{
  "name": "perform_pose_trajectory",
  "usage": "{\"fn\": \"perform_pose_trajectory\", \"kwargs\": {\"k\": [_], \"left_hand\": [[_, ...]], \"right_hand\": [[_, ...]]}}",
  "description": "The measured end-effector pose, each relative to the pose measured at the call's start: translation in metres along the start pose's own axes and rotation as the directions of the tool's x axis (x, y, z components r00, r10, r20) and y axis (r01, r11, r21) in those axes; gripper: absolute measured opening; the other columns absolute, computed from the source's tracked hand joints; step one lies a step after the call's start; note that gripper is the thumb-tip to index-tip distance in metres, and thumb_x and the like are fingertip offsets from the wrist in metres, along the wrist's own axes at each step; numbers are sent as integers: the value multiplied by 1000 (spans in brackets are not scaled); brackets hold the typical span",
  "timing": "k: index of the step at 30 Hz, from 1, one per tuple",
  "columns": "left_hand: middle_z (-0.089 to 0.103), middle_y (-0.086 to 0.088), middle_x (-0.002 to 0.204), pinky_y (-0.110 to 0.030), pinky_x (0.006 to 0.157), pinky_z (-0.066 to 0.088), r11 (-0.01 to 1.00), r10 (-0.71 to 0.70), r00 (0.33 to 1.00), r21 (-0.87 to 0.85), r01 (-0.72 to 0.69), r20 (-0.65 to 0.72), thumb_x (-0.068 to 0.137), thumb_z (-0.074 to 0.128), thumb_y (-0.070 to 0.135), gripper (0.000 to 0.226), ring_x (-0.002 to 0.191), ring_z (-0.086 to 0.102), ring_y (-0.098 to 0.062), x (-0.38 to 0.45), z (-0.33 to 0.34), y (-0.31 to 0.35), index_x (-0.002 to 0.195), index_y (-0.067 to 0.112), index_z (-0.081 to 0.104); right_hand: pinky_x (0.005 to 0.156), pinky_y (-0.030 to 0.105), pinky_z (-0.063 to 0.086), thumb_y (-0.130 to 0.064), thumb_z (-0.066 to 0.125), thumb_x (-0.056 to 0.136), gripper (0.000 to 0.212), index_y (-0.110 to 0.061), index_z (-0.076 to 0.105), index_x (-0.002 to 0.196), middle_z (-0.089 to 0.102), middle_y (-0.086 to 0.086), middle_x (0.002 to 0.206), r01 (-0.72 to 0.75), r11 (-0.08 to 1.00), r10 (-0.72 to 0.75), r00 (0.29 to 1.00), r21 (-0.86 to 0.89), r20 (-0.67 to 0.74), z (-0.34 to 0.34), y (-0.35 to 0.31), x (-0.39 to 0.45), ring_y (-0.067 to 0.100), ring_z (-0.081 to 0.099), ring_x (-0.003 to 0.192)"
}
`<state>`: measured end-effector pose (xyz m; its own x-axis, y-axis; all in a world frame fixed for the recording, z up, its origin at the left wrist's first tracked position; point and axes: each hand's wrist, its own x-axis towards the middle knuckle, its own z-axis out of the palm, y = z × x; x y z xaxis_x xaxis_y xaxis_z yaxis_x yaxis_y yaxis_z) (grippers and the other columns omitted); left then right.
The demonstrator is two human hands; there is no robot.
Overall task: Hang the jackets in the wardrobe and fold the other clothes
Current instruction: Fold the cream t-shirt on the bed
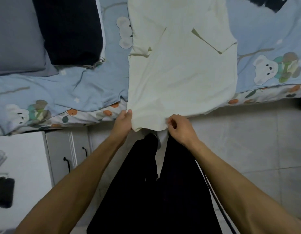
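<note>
A cream T-shirt (181, 68) lies flat across the bed (82, 85), its sleeves folded inward and its hem hanging over the bed's near edge. The left hand (123, 121) pinches the hem's left corner between thumb and curled fingers; the right hand (180, 128) pinches the hem's right part the same way. A folded dark garment (68, 29) lies toward the bed's far left corner, beside a grey pillow (14, 36). Another dark garment (271, 2) shows at the far right edge. A white bedside cabinet (28, 159) stands by the bed's near left, a dark phone (5, 192) lying on top.
</note>
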<state>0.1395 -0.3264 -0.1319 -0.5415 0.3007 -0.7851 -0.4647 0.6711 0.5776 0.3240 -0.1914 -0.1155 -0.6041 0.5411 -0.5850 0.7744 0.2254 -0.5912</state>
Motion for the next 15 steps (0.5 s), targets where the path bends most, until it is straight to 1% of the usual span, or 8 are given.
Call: {"fn": "perform_pose_trajectory", "kwargs": {"k": [1, 3, 4, 6, 8, 11, 13, 15], "left_hand": [[64, 7, 98, -28, 78, 52, 996, -19, 1000, -84, 19, -7, 105, 43, 34, 20, 93, 63, -10, -4, 3, 5, 103, 21, 56], [70, -2, 103, -38, 84, 57, 943, -90, 993, -314, 108, 72, 105, 47, 26, 16, 98, 67, -20, -11, 9, 19, 103, 15, 58], [73, -5, 102, -40, 80, 59, 903, -95, 987, -406, 141, 133, 104, 48, 20, 14, 95, 70, -22, -16, 12, 30, 104, 12, 59], [76, -6, 94, -38, 63, 61, 825, -110, 975, -529, 197, 193, 101, 52, 10, 10, 83, 74, -22, -22, 15, 48, 104, 7, 61], [76, -10, 89, -36, 56, 59, 776, -149, 967, -581, 245, 209, 97, 56, 4, 10, 78, 75, -22, -31, 18, 66, 105, 3, 62], [76, -13, 85, -33, 55, 59, 742, -192, 951, -598, 302, 242, 94, 58, 1, 7, 74, 74, -21, -44, 20, 87, 99, 1, 63], [75, -12, 81, -31, 54, 59, 737, -200, 945, -596, 318, 257, 93, 58, 0, 5, 71, 74, -19, -50, 18, 96, 94, 1, 62], [73, -10, 76, -30, 53, 59, 748, -202, 945, -582, 319, 259, 93, 58, 0, 4, 64, 72, -15, -58, 18, 104, 95, 1, 61]], "right_hand": [[79, 40, 50, -9, 58, 88, 11, -9, 64, 97, 63, 5, 98, 21, 1000, -21, 1000, -3, -10, 0, -1, -3, 24, 59, 91], [82, 39, 50, -7, 60, 84, 29, -9, 63, 112, 59, 7, 113, 69, 997, -69, 997, 23, -17, -1, -3, -8, 23, 58, 100], [83, 38, 50, -9, 62, 81, 38, -10, 60, 120, 56, 6, 121, 106, 994, -105, 994, 30, -29, -4, -4, -13, 22, 57, 105], [87, 34, 49, -17, 69, 78, 55, -13, 53, 131, 50, 6, 131, 184, 983, -184, 983, -7, -15, -2, -7, -17, 23, 52, 116], [92, 34, 47, -30, 75, 77, 66, -15, 49, 136, 47, 5, 136, 227, 972, -230, 973, -65, -36, -1, -11, -18, 24, 49, 122], [90, 37, 49, -43, 78, 74, 71, -15, 51, 133, 51, 6, 130, 219, 968, -240, 952, -126, -192, 2, -18, -15, 25, 51, 117], [89, 41, 51, -42, 82, 71, 68, -10, 55, 125, 56, 11, 120, 225, 963, -262, 916, -150, -303, 1, -25, -10, 29, 55, 109], [82, 41, 52, -37, 83, 67, 63, -6, 58, 117, 58, 14, 111, 229, 958, -279, 884, -171, -376, -2, -31, -6, 31, 57, 100]]}}
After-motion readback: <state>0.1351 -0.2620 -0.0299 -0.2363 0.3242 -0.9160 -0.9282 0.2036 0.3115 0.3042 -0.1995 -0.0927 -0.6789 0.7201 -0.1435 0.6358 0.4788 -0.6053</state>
